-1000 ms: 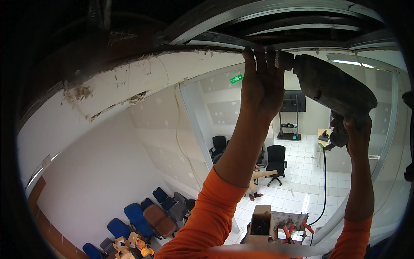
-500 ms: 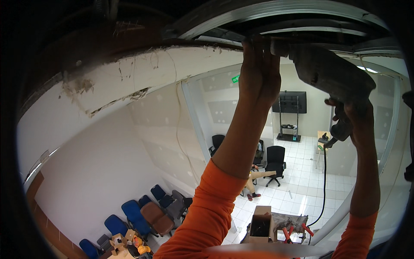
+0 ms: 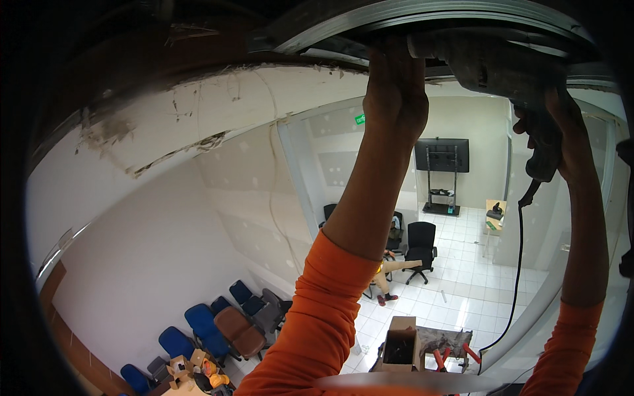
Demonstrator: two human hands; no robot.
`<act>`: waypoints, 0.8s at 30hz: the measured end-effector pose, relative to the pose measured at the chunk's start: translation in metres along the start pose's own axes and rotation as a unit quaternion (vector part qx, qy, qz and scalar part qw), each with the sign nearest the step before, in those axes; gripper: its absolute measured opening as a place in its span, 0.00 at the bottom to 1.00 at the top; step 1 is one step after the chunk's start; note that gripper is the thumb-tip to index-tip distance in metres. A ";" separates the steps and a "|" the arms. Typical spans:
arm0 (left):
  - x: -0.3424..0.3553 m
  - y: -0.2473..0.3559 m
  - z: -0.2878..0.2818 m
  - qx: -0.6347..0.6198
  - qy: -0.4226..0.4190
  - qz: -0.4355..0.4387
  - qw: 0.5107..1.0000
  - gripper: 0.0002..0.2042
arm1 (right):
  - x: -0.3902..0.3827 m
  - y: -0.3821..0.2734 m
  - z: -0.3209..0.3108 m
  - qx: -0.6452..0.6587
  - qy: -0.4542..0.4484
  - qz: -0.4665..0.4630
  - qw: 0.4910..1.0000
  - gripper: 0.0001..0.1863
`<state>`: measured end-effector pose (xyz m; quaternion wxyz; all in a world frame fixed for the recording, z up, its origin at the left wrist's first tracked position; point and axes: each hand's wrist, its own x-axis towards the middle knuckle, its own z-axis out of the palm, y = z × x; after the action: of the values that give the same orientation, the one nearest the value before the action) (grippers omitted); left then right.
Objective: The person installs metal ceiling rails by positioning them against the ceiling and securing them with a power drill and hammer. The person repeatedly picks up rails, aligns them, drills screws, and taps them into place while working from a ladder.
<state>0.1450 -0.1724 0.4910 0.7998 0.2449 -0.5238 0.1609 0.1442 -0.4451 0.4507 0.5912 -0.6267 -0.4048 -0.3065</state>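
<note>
Corded power drill (image 3: pixel 492 69) overhead, near a pale metal ceiling channel (image 3: pixel 343 25). Right hand (image 3: pixel 569 132) wrapped round its pistol handle. From that grip the body lies up and leftward, long axis nearly level, nose toward the left hand (image 3: pixel 395 96), which is nearer that end; fingers shadowed, cannot tell whether they grasp. Drill dark, dull; black power cord (image 3: pixel 520 264) hangs below.
</note>
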 end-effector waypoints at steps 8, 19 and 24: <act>0.010 -0.005 -0.012 0.016 -0.069 0.026 0.997 0.17 | 0.019 -0.004 -0.014 -0.066 0.003 0.000 0.998 0.41; 0.010 -0.009 -0.018 -0.066 -0.015 0.018 0.998 0.15 | 0.036 -0.016 -0.018 -0.080 0.032 -0.022 0.996 0.32; 0.009 -0.007 -0.015 -0.027 -0.027 0.037 0.999 0.16 | 0.040 -0.019 -0.017 -0.046 -0.019 -0.032 0.998 0.32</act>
<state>0.1637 -0.1700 0.4926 0.7853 0.2083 -0.5578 0.1696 0.1487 -0.4568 0.4971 0.5437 -0.6455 -0.4219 -0.3314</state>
